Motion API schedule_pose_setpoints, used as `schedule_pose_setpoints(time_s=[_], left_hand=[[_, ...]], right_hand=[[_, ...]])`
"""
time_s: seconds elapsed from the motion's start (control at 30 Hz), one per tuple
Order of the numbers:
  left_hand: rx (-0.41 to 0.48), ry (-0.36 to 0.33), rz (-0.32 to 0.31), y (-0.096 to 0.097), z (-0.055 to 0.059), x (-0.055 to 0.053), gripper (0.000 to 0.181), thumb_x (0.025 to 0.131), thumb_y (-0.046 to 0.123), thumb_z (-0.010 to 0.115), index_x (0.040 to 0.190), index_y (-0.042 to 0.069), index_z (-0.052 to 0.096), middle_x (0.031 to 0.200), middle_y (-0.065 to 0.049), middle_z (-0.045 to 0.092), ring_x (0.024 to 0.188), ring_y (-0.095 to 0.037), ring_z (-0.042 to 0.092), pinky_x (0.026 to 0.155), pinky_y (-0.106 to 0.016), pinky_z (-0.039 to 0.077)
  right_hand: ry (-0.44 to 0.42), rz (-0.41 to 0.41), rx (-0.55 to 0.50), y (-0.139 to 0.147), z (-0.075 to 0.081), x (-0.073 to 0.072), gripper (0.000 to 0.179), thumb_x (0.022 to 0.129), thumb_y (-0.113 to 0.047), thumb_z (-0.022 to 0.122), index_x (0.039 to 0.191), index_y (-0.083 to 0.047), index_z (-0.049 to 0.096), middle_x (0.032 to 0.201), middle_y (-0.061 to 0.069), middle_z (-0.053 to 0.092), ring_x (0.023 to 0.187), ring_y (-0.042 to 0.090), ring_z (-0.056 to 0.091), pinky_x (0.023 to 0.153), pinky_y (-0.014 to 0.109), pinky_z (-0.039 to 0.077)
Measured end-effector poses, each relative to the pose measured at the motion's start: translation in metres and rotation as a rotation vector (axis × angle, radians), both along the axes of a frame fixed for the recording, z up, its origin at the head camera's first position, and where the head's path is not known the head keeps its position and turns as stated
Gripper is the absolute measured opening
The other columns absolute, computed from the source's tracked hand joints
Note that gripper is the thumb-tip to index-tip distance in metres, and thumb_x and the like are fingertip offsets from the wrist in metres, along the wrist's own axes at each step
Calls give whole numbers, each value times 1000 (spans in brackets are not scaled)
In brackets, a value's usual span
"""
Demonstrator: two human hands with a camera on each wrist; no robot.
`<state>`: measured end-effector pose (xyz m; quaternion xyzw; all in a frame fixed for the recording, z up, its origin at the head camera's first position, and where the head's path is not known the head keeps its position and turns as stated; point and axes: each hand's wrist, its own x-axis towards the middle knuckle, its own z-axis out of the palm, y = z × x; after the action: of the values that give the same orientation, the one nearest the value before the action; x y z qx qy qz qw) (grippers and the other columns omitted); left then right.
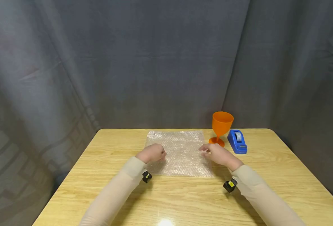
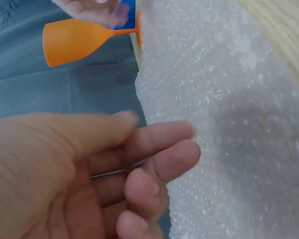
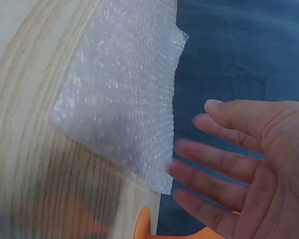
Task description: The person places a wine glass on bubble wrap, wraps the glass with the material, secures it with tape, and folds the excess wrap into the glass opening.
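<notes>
A sheet of clear bubble wrap (image 1: 183,157) lies flat on the wooden table. My left hand (image 1: 154,152) hovers over its left part, and in the left wrist view the fingers (image 2: 177,159) bend loosely around nothing. Over the right edge of the sheet is my right hand (image 1: 218,154), its fingers (image 3: 214,189) spread and slightly bent, with nothing held. Just beyond the right hand stands an orange plastic goblet (image 1: 222,124), upright on its foot. To the goblet's right sits a blue tape dispenser (image 1: 237,142) with a roll of tape in it.
The light wooden table (image 1: 104,175) has its far edge against a grey curtain (image 1: 160,62), which also hangs at both sides. A small black wrist camera (image 1: 147,176) is on the left wrist and another camera (image 1: 229,185) is on the right.
</notes>
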<state>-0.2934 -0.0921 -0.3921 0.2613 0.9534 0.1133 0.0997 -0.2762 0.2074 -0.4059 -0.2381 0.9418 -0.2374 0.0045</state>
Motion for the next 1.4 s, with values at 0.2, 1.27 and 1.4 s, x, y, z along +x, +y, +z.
schedule_pose_setpoints(time_s=[0.2, 1.27, 1.4], left_hand=[[-66, -110, -25, -5, 5, -1, 29, 98, 16, 54, 79, 3, 71, 65, 1, 57, 58, -10, 43, 59, -25, 39], [-132, -176, 28, -46, -28, -21, 58, 103, 19, 43, 154, 6, 18, 159, -24, 6, 148, -36, 8, 119, -48, 14], [-121, -197, 38, -46, -29, -22, 58, 103, 19, 42, 154, 7, 16, 159, -23, 4, 148, -35, 8, 120, -47, 13]], right_hand=[[-50, 7, 5, 3, 3, 1, 6, 93, -15, 63, 89, -12, 63, 79, -3, 60, 68, 11, 51, 62, 25, 45], [-73, -26, 7, 7, -1, 1, 6, 94, -17, 62, 93, -11, 62, 80, -1, 60, 66, 11, 51, 59, 25, 43], [-70, -31, -3, 8, -1, 0, 6, 94, -18, 62, 92, -12, 63, 79, -1, 61, 66, 11, 51, 60, 25, 43]])
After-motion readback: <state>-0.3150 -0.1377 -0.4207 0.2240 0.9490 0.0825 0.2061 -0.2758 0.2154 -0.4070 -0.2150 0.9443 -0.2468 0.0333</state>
